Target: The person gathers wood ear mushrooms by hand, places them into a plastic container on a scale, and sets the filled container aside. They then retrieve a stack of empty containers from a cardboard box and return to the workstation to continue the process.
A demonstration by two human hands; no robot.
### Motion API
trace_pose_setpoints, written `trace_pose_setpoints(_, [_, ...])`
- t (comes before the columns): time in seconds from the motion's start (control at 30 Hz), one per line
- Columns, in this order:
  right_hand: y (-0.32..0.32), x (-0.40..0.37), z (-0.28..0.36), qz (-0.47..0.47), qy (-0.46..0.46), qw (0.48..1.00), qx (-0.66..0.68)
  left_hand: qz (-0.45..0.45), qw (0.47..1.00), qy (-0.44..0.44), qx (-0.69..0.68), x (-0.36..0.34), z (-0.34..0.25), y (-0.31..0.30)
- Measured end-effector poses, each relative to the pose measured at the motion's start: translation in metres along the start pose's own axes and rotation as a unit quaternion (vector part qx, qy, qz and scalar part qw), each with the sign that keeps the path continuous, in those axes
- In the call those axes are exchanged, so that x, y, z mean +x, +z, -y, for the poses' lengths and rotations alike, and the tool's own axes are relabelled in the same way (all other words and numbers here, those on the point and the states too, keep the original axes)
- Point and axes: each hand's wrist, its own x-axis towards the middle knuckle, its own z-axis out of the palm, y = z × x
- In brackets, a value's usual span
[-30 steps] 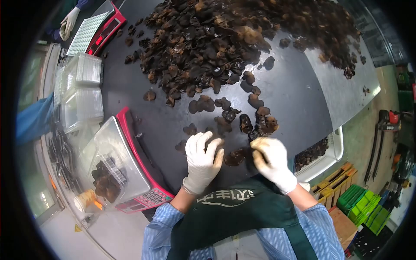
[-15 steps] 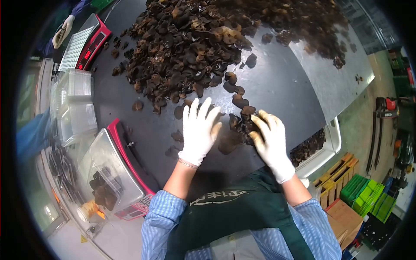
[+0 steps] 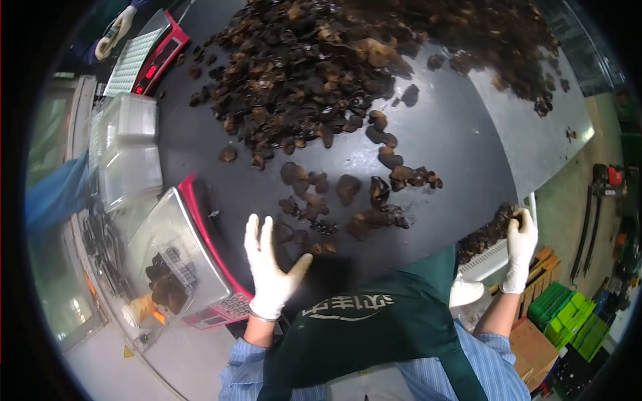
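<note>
A large heap of dark brown, fungus-like pieces (image 3: 301,80) lies on the dark table (image 3: 455,147), with several loose pieces (image 3: 348,189) nearer me. My left hand (image 3: 271,271), in a white glove, is over the table's near edge beside the red-edged scale (image 3: 180,247); its fingers are spread and hold nothing. My right hand (image 3: 521,244), also gloved, is beyond the table's right side at a white basket (image 3: 491,259) of dark pieces (image 3: 485,238). Its fingers are bent together, and whatever they may hold is too small to make out.
Clear plastic boxes (image 3: 130,170) stand at the left, below a second red scale (image 3: 152,60). Another person's gloved hand (image 3: 115,32) is at the upper left. Green crates (image 3: 562,307) and a cardboard box (image 3: 531,347) are at the lower right.
My right hand has moved from the loose pieces on the table to the basket at the right. My left hand has drawn back toward me and left, away from the pieces.
</note>
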Motion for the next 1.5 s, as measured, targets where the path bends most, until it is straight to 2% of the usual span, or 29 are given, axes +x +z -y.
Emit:
trace_pose_setpoints(0.03, [0.004, 0.001, -0.008, -0.021, -0.024, 0.999, -0.021, 0.007, 1.0, -0.017, 0.008, -0.007, 0.002, 0.001])
trace_pose_setpoints(0.07, [0.01, 0.002, -0.006, -0.013, -0.052, 0.998, 0.022, 0.043, 0.998, -0.016, 0.05, -0.015, 0.008, 0.005])
trace_pose_setpoints(0.13, [0.022, 0.002, 0.0, 0.002, -0.102, 0.989, 0.107, 0.054, 0.995, -0.044, 0.07, -0.02, 0.01, 0.017])
trace_pose_setpoints(0.17, [0.029, -0.001, 0.018, -0.001, -0.169, 0.982, 0.08, 0.056, 0.993, -0.047, 0.094, -0.018, 0.011, 0.022])
trace_pose_setpoints(0.2, [0.029, -0.004, 0.044, 0.041, -0.178, 0.983, 0.022, 0.039, 0.993, -0.036, 0.107, -0.014, 0.013, 0.029])
trace_pose_setpoints(0.23, [0.04, -0.008, 0.066, -0.039, -0.272, 0.961, -0.026, 0.027, 0.995, -0.018, 0.094, -0.009, 0.013, 0.032])
trace_pose_setpoints(0.27, [0.043, -0.013, 0.091, -0.053, -0.283, 0.956, -0.052, 0.016, 0.997, -0.001, 0.081, -0.002, 0.014, 0.034])
trace_pose_setpoints(0.3, [0.048, -0.018, 0.109, -0.062, -0.309, 0.949, -0.018, 0.004, 0.998, 0.017, 0.068, 0.005, 0.014, 0.036])
trace_pose_setpoints(0.33, [0.051, -0.025, 0.124, -0.045, -0.351, 0.935, 0.036, -0.016, 0.996, 0.068, 0.05, 0.014, 0.014, 0.038])
trace_pose_setpoints(0.37, [0.054, -0.034, 0.139, 0.002, -0.395, 0.915, 0.078, -0.009, 0.995, 0.076, 0.068, 0.023, 0.008, 0.037])
trace_pose_setpoints(0.4, [0.062, -0.042, 0.149, 0.083, -0.436, 0.888, 0.117, 0.01, 0.992, 0.099, 0.079, 0.03, 0.006, 0.039])
trace_pose_setpoints(0.47, [0.08, -0.063, 0.168, 0.178, -0.472, 0.861, 0.065, 0.027, 0.988, 0.135, 0.074, 0.039, 0.002, 0.043])
trace_pose_setpoints(0.5, [0.098, -0.07, 0.167, 0.156, -0.512, 0.844, 0.039, -0.002, 0.984, 0.162, 0.075, 0.04, 0.001, 0.047])
trace_pose_setpoints(0.57, [0.118, -0.077, 0.163, 0.125, -0.531, 0.837, 0.036, -0.008, 0.982, 0.181, 0.059, 0.033, 0.008, 0.055])
trace_pose_setpoints(0.63, [0.124, -0.066, 0.169, 0.122, -0.536, 0.829, 0.1, -0.021, 0.98, 0.182, 0.072, 0.023, 0.004, 0.056])
trace_pose_setpoints(0.7, [0.126, -0.055, 0.181, 0.143, -0.499, 0.834, 0.187, -0.06, 0.979, 0.191, 0.039, 0.019, 0.007, 0.06])
trace_pose_setpoints(0.77, [0.124, -0.054, 0.198, 0.126, -0.457, 0.844, 0.25, -0.08, 0.984, 0.155, -0.027, 0.014, 0.008, 0.059])
trace_pose_setpoints(0.83, [0.117, -0.053, 0.221, 0.122, -0.498, 0.826, 0.233, -0.089, 0.987, 0.103, -0.086, 0.007, 0.003, 0.049])
trace_pose_setpoints(0.9, [0.122, -0.059, 0.238, 0.145, -0.543, 0.807, 0.182, -0.072, 0.983, 0.091, -0.144, -0.002, -0.005, 0.034])
trace_pose_setpoints(0.97, [0.134, -0.07, 0.251, 0.185, -0.594, 0.772, 0.131, -0.089, 0.974, 0.124, -0.166, -0.007, -0.015, 0.005])
trace_pose_setpoints(1.03, [0.146, -0.082, 0.256, 0.192, -0.635, 0.746, 0.062, -0.061, 0.974, 0.092, -0.196, -0.017, -0.015, -0.028])
trace_pose_setpoints(1.1, [0.153, -0.082, 0.258, 0.2, -0.638, 0.741, 0.061, -0.11, 0.978, 0.075, -0.162, -0.027, -0.011, -0.071])
trace_pose_setpoints(1.17, [0.164, -0.077, 0.258, 0.182, -0.646, 0.739, 0.056, -0.208, 0.975, 0.07, -0.047, -0.037, 0.009, -0.115])
trace_pose_setpoints(1.23, [0.163, -0.078, 0.267, 0.193, -0.622, 0.752, 0.102, -0.323, 0.946, -0.002, -0.014, -0.049, 0.039, -0.148])
trace_pose_setpoints(1.3, [0.156, -0.083, 0.282, 0.215, -0.585, 0.761, 0.178, -0.373, 0.924, -0.073, 0.034, -0.058, 0.075, -0.171])
trace_pose_setpoints(1.37, [0.149, -0.095, 0.305, 0.272, -0.549, 0.741, 0.273, -0.331, 0.935, -0.1, 0.08, -0.059, 0.111, -0.18])
trace_pose_setpoints(1.43, [0.13, -0.115, 0.339, 0.306, -0.547, 0.706, 0.331, -0.235, 0.954, -0.105, 0.153, -0.059, 0.127, -0.173])
trace_pose_setpoints(1.5, [0.121, -0.138, 0.371, 0.331, -0.542, 0.665, 0.393, -0.249, 0.958, -0.076, 0.123, -0.057, 0.122, -0.167])
